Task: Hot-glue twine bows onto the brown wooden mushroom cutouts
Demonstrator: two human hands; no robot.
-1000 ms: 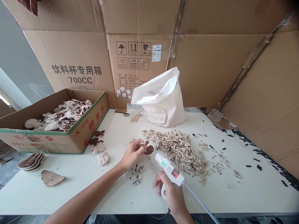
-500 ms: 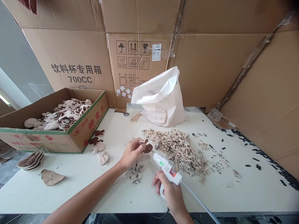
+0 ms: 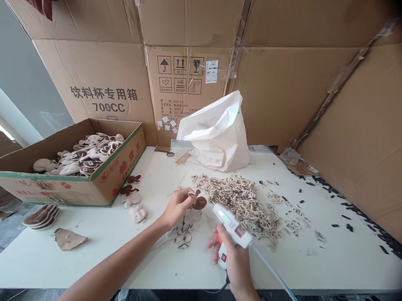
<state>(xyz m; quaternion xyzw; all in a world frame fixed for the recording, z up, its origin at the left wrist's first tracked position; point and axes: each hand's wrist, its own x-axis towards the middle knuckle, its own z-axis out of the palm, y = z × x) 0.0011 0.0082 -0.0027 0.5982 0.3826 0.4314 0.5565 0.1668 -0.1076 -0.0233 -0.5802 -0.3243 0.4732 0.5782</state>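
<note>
Pinched in the fingers of my left hand is a small brown-and-cream fabric piece with rounded ears, its brown side up. My right hand wraps round the handle of a white hot glue gun, whose nozzle points up-left and stands a little apart from the fabric piece. A long glue stick sticks out of the gun's back. Under my left hand lie dark thin loops. Right beside the gun spreads a heap of small beige cord pieces.
An open carton full of similar fabric pieces stands at the left. Several more pieces lie beside it, with a stack and a cardboard scrap nearby. A white bag stands at the back. Black bits are scattered right.
My right hand has drawn the glue gun down and right, so its nozzle has come away from the fabric piece. My left hand stays almost in place, still pinching it.
</note>
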